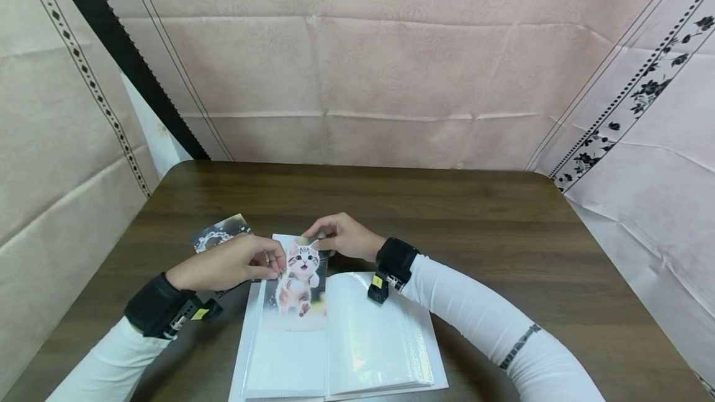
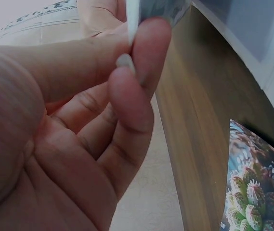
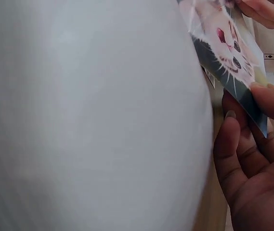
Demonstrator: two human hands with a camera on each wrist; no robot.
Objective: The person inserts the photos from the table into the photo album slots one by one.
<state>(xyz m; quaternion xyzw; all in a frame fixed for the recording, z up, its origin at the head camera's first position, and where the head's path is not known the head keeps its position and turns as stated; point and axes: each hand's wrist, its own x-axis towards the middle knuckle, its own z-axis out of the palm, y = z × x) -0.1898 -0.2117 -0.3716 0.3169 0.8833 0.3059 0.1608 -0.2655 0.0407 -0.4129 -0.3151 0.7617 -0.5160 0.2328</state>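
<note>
A photo album (image 1: pixel 368 340) lies open on the table. A kitten photo (image 1: pixel 301 275) sits upright on its left page, the lower part behind the clear pocket and the upper part sticking out. My right hand (image 1: pixel 347 236) pinches the photo's top right corner between thumb and fingers; the right wrist view shows this corner (image 3: pixel 259 118) close up. At the page's left side, my left hand (image 1: pixel 231 259) pinches a thin white edge (image 2: pixel 133 21), seemingly the page or its pocket, between thumb and index finger. The album's right page (image 3: pixel 103 115) fills much of the right wrist view.
More photos lie left of the album, partly hidden by the left forearm: a dark one (image 1: pixel 223 231) behind the hand, and one of succulent plants (image 2: pixel 254 192). The brown wooden table (image 1: pixel 447 216) ends at patterned cloth (image 1: pixel 391 79) hanging behind it.
</note>
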